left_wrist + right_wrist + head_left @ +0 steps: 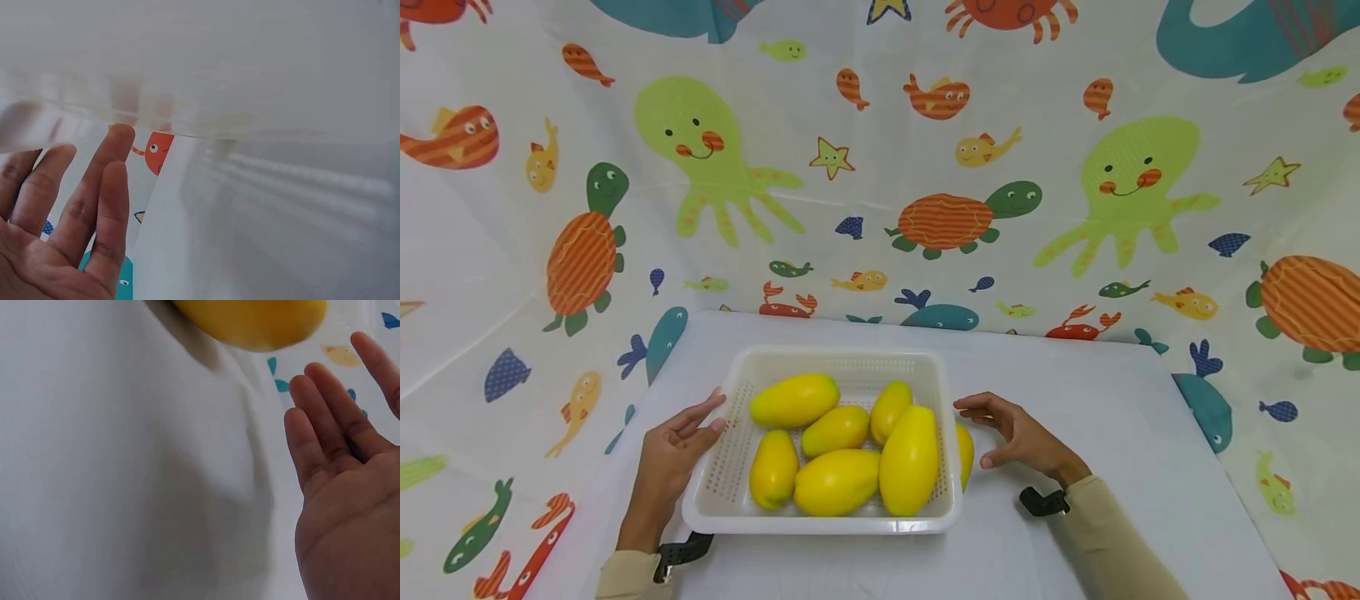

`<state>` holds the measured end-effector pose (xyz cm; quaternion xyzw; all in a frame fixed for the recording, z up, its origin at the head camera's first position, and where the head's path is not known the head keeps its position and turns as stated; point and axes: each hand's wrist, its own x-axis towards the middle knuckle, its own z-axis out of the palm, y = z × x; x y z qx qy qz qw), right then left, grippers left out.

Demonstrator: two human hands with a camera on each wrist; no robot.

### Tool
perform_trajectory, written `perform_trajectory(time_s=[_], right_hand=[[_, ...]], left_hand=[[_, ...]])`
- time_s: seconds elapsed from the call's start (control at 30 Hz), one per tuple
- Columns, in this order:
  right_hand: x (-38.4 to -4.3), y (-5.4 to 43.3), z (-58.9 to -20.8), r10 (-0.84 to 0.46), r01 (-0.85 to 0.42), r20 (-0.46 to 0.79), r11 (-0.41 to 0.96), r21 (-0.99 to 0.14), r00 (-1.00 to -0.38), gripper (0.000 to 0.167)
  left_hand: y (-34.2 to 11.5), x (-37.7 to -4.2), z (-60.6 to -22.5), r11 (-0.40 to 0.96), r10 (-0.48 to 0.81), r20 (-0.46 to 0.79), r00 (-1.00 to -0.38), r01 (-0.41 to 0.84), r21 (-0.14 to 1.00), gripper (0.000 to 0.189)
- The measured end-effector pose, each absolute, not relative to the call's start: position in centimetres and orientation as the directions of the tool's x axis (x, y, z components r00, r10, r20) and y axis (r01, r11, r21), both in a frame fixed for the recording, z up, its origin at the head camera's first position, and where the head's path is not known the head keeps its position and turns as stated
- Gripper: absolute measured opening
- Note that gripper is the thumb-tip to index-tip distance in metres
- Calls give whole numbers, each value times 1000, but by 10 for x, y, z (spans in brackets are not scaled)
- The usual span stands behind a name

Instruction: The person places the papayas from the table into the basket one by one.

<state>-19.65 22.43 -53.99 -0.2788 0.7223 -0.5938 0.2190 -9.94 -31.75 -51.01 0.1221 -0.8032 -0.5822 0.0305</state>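
Observation:
A white plastic basket (820, 525) with perforated walls stands on the table and holds several smooth yellow mango-like fruits (837, 483), some with greenish ends. One more yellow fruit (966, 454) lies outside, against the right wall, which partly hides it; its rounded end also shows at the top of the right wrist view. My left hand (677, 454) is at the basket's left rim, fingers extended, fingertips right under the rim in the left wrist view. Beside the outside fruit, my right hand (1026, 437) holds nothing, its fingers loosely spread and the palm facing the fruit.
A white cloth covers the table (1075, 400). Behind and around it hangs a curtain (865, 167) printed with sea animals. Dark straps with small mounts (683, 552) sit on both wrists, below beige sleeves (1112, 533).

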Motion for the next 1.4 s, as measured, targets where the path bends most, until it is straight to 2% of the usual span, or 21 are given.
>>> perform_trajectory(time_s=[0.17,0.37,0.53,0.93,1.2,1.4], right_hand=[[-194,215,-545,-682,-139,-1,151,-979,-732,77],[-195,207,-548,-690,-108,-32,159,-981,-723,78],[-195,206,-551,-689,-44,-93,179,-983,-719,72],[-194,220,-548,-663,8,-107,150,-989,-741,60],[-194,241,-544,-716,-54,-78,160,-986,-694,60],[-194,262,-538,-698,-97,-52,172,-980,-714,58]], left_hand=[[-317,-99,-509,299,-247,-130,-960,-203,932,65],[-317,-100,-511,292,-247,-109,-963,-181,939,64],[-317,-100,-513,291,-249,-87,-965,-160,943,61],[-317,-100,-511,258,-236,-95,-967,-156,953,61],[-316,-99,-511,264,-231,-79,-970,-141,954,59],[-316,-99,-511,265,-233,-82,-969,-145,953,59]])
